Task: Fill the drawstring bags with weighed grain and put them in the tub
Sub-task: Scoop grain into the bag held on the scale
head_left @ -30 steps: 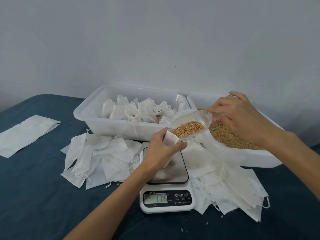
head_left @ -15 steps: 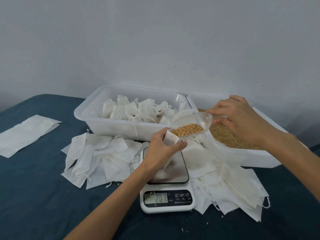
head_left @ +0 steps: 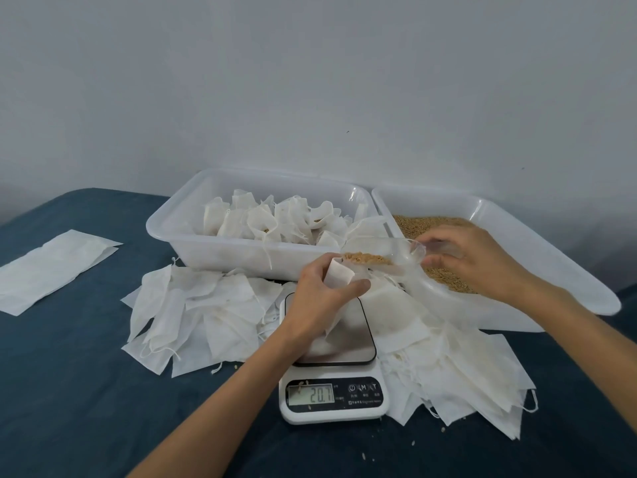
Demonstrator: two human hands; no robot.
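Now left hand [head_left: 322, 294] gripping bag [head_left: 339, 274], scoop [head_left: 382, 255] tilted

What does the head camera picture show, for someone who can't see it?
A left hand holds a small white bag open above a scale reading 20.7, while the right hand tips a clear scoop of grain toward it. Behind sit a tub of bags and a tub of grain.
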